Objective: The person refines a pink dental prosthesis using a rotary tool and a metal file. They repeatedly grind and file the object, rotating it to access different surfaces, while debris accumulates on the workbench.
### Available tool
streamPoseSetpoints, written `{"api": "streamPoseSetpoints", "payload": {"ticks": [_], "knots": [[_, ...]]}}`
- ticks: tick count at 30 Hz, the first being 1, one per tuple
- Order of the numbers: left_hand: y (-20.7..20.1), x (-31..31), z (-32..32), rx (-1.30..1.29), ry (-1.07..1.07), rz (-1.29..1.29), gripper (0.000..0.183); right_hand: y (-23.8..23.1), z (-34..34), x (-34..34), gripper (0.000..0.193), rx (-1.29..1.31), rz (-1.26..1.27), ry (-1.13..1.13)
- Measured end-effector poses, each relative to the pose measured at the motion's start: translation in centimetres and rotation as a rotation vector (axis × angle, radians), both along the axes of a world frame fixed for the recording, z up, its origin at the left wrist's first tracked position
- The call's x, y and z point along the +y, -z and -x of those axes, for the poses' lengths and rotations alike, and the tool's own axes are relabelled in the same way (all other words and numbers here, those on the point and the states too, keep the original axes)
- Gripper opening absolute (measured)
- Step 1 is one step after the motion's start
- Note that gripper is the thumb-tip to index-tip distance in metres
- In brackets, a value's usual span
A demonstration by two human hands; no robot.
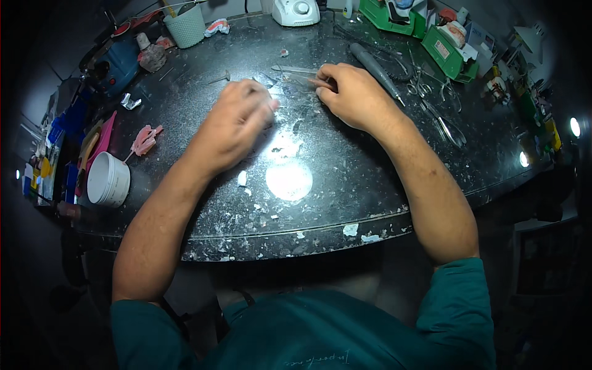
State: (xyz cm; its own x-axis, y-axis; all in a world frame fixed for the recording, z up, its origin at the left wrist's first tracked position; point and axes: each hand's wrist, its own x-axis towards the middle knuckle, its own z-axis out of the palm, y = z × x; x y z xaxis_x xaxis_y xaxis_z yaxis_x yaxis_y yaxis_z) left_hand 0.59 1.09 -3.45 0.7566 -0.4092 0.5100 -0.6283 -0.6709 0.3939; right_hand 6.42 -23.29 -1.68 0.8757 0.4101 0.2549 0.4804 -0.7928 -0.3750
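My left hand point(243, 122) hovers over the middle of the black worktop, its fingers curled and smeared by motion. Whether anything is in its fingers is hidden. To its right, my right hand point(356, 95) is closed, thumb and bent fingers around the near end of a thin, flat metal tool point(293, 69). The tool's pale blade points left. A small metal piece with a thin shank point(226, 76) lies just beyond my left hand. Right of my right hand rests a grey rotary handpiece point(373, 65) with its cord.
Scissors and pliers point(425, 86) lie at the right. Green bins point(450, 55) and a white control unit point(296, 12) stand at the back. On the left are a white tub point(109, 180), a pink piece on a stick point(145, 140) and crumpled foil point(130, 101). White scraps point(242, 179) dot the worktop point(345, 191).
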Motion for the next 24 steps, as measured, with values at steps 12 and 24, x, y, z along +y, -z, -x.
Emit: {"api": "streamPoseSetpoints", "payload": {"ticks": [12, 24], "knots": [[-2.0, -0.8, 1.1, 0.945, 0.27, 1.477, 0.051, -2.4, -3.7, -6.4, 0.061, 0.061, 0.218, 0.589], [-2.6, -0.2, 0.5, 0.991, 0.078, 1.393, 0.05, -1.3, -5.4, -6.0, 0.038, 0.925, -1.481, -0.117]]}}
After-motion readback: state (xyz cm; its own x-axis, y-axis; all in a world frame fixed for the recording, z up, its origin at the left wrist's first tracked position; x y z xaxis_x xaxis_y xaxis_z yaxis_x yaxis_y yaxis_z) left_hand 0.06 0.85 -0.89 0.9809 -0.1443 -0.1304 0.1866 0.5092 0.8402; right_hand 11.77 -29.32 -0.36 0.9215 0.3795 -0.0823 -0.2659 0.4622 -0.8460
